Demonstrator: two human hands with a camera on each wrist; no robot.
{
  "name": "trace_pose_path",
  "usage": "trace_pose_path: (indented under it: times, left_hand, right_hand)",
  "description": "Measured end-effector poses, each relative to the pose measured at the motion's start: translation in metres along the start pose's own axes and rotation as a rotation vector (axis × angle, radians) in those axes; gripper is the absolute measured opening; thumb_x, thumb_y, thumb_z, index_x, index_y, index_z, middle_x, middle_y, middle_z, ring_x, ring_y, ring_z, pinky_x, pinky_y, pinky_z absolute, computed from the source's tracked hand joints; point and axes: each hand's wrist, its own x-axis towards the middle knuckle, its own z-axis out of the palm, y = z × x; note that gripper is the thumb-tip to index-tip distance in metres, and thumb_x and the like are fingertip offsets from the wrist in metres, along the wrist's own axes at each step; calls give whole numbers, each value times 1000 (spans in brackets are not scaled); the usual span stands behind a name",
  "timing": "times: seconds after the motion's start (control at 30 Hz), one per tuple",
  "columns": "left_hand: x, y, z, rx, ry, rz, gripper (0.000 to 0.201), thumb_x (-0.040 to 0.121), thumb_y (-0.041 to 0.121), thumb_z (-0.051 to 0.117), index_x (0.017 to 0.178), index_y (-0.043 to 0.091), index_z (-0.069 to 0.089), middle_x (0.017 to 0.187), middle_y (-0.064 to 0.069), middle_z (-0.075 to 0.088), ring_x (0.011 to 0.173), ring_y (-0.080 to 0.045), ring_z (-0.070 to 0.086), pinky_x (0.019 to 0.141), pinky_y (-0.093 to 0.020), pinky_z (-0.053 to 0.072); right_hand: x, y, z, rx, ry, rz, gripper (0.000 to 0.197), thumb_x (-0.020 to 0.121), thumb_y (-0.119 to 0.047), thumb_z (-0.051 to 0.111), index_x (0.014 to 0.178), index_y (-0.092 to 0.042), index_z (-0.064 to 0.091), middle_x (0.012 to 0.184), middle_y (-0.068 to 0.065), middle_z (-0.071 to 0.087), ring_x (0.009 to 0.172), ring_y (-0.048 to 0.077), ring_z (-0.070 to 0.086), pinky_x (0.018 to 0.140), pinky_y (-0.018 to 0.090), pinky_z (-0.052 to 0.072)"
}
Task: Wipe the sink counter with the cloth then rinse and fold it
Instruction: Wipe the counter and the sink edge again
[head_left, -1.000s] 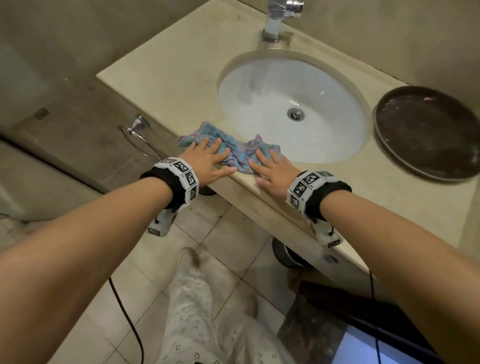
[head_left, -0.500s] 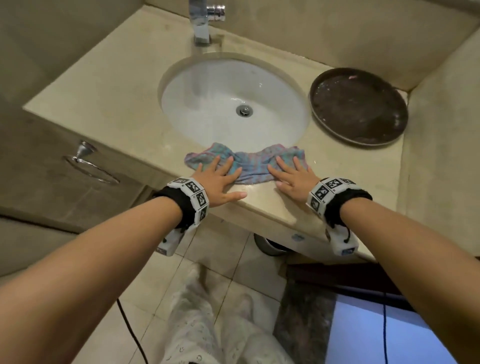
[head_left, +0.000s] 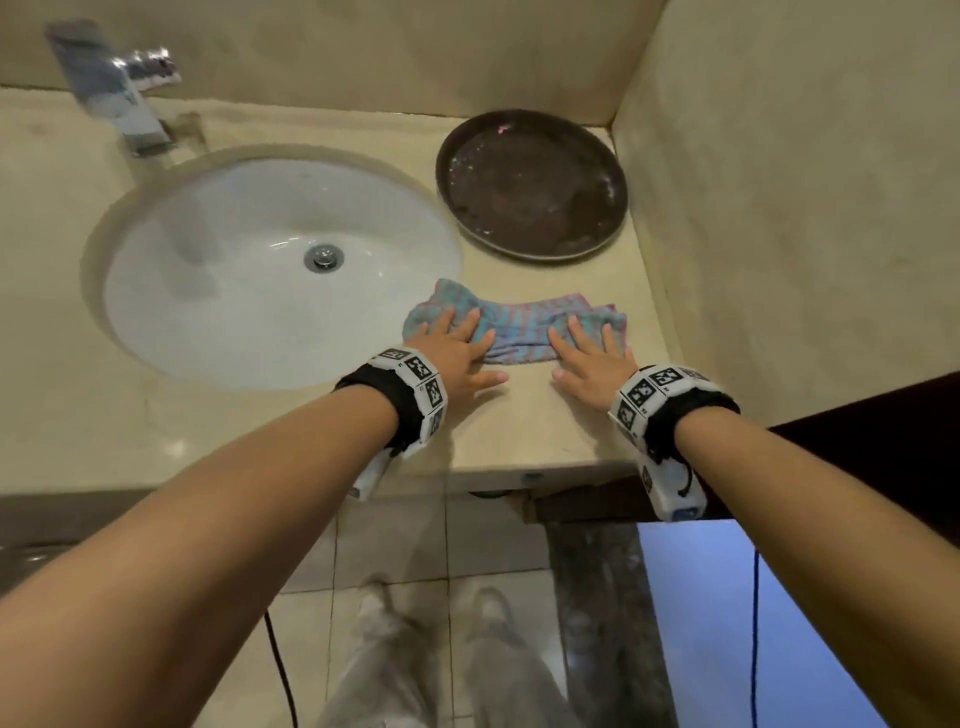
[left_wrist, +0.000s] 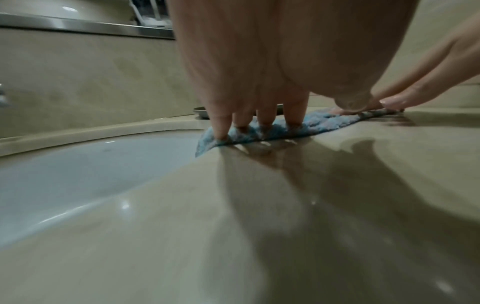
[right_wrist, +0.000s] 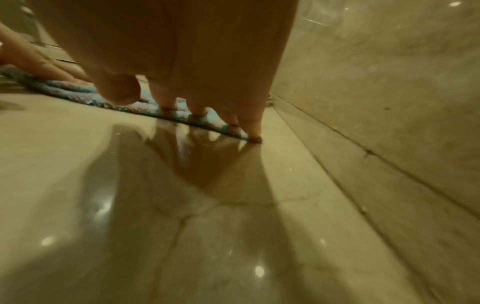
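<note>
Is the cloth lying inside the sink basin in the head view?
No. The cloth lies flat on the counter right of the sink, with the left hand and right hand pressing it.

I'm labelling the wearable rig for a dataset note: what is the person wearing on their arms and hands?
Both forearms are bare, with no sleeves or gloves. The left hand and right hand each sit ahead of a black wrist strap carrying a band of white tiles printed with black square fiducial markers. A white camera unit hangs under each wrist, and dark cables trail down from them.
</note>
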Motion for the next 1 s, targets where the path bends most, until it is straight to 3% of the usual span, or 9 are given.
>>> trace_pose_path:
  times: [0.3,0.43,0.67,0.83,1.0]
  left_hand:
    - [44,3,-38,63,-17,169,66,92,57,28,148,28,10,159,-3,-3,146,-29,-2,118,-39,1]
    - [52,-10,-54,17,78,235,60,93,54,31,147,31,17,158,1,9,146,-20,13,117,-36,13]
    - [66,-23,-53,93,280,275,60,93,50,34,146,24,23,155,-3,24,143,-24,21,116,-37,23]
    - [69,-21,-55,186,298,301,60,94,50,34,144,18,30,149,-4,37,135,-27,38,107,-39,35]
    - [69,-22,-54,258,266,326,62,92,52,32,143,18,32,150,-3,36,135,-29,36,108,-40,34]
  right_hand:
    - [28,21,-14,79,29,152,63,97,-49,25,149,-29,-4,159,1,-14,144,39,-14,118,52,-3]
    - [47,29,-34,63,40,182,66,97,-49,26,150,-25,-6,158,4,-16,144,41,-11,118,50,1]
    - [78,44,-63,4,33,145,69,95,-55,20,150,-23,-8,158,8,-18,146,36,-9,120,47,-1]
    - [81,45,-68,5,24,141,67,96,-53,18,150,-22,-7,158,9,-17,146,37,-8,120,47,-1]
    - [72,42,-61,33,12,167,67,97,-52,18,150,-21,-8,157,10,-17,146,36,-9,120,48,-2]
